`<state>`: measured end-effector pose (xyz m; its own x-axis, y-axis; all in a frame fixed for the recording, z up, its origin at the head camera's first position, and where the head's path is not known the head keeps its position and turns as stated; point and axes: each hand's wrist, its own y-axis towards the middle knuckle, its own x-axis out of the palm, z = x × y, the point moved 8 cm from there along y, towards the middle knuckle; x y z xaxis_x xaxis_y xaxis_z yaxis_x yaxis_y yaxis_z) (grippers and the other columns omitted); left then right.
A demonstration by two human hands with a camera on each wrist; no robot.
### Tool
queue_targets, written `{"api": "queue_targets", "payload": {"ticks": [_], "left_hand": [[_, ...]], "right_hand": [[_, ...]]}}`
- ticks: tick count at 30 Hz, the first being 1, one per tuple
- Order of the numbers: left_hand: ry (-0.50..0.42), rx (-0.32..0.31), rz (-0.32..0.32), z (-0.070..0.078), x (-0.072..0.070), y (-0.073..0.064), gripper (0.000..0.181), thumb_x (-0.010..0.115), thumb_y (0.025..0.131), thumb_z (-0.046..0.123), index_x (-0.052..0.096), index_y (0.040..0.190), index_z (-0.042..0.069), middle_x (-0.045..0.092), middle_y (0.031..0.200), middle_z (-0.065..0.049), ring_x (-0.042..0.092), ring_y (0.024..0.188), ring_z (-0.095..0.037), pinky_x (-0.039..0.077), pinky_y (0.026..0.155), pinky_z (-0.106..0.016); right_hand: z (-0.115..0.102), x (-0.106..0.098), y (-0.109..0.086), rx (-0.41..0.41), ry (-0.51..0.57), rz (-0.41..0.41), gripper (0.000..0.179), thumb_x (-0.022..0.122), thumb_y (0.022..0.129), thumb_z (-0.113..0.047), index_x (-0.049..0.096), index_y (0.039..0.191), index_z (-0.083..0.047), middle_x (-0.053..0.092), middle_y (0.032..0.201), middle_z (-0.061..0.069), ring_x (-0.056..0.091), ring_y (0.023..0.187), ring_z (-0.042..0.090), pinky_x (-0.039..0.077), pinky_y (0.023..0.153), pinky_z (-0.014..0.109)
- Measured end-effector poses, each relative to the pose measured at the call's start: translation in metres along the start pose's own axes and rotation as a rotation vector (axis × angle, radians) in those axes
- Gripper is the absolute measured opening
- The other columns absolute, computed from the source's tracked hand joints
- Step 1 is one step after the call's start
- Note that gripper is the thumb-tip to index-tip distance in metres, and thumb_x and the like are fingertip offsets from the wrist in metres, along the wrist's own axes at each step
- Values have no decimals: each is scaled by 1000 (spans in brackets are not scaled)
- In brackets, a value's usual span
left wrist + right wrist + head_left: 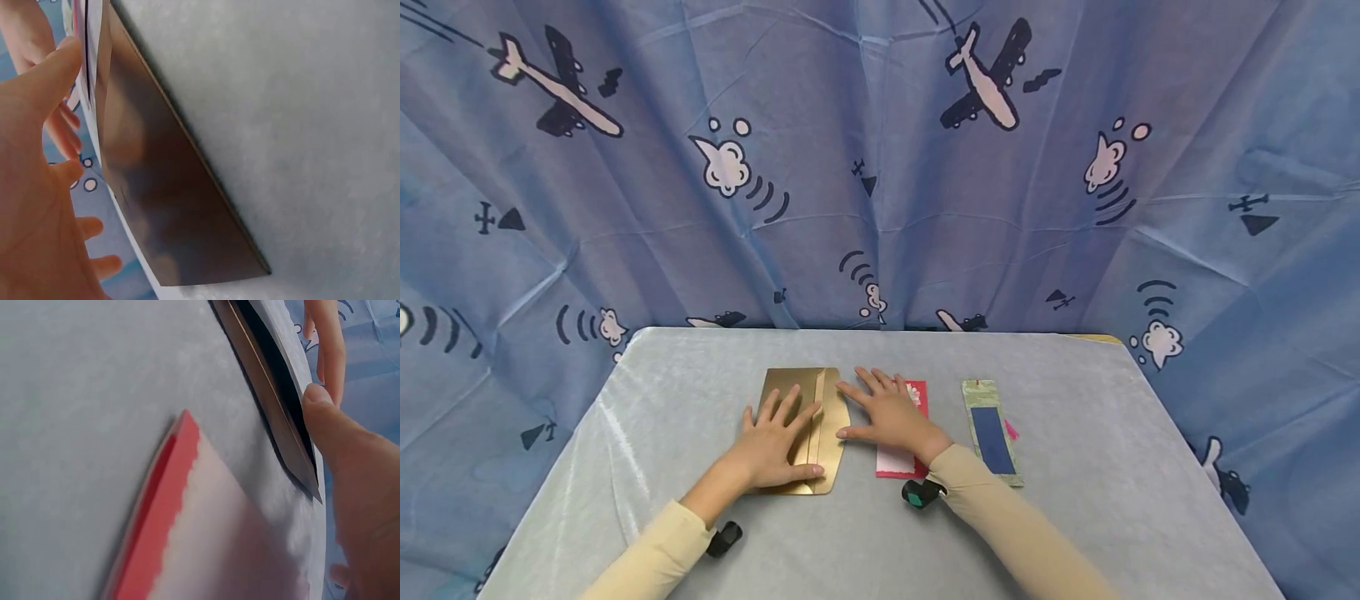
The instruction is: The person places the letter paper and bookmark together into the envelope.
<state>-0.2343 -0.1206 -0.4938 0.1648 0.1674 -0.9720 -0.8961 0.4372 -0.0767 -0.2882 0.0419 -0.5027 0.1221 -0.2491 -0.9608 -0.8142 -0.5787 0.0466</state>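
A gold folded card (831, 433) lies on the table, with a raised crease running down its right part. My left hand (769, 450) is spread over its left side, fingers straight and apart. Just past the card's right edge is my right hand (891, 421), its fingers stretched toward that edge and its thumb tip close to it. Beneath the right hand, partly hidden, lies a red card (922, 408) with a pale pink panel. The left wrist view shows the gold card's brown-looking surface (169, 187) beside the left palm. In the right wrist view the right thumb (322, 397) overlaps the gold card's edge.
A narrow green card (992, 437) with a dark blue panel and a pink tassel (1011, 429) lies to the right. A pale grey cloth (700, 392) covers the table. Behind it hangs a blue curtain (812, 192) printed with planes.
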Motion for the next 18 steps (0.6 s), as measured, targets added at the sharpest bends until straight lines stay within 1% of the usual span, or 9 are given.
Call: {"api": "queue_targets", "payload": {"ticks": [8,12,18], "left_hand": [[3,-15,-24,0,7,0,95,64,79,71,32,156,23,20,165,-20,20,148,-52,23,104,-80],[2,-19,-37,0,9,-1,96,64,79,72,32,156,24,19,165,-19,19,149,-51,22,104,-80],[12,-26,-50,-2,13,-1,97,64,78,73,32,156,25,18,165,-18,18,149,-50,22,104,-80]], "right_hand": [[-4,11,15,10,-5,-40,84,57,85,-72,35,154,-30,28,163,13,28,149,41,21,115,68],[-6,13,20,-3,-8,-30,84,59,84,-71,36,154,-30,30,162,14,30,148,41,22,114,69],[-11,15,26,-11,-10,-43,84,60,84,-70,34,154,-31,29,162,15,30,148,41,21,115,68]]}}
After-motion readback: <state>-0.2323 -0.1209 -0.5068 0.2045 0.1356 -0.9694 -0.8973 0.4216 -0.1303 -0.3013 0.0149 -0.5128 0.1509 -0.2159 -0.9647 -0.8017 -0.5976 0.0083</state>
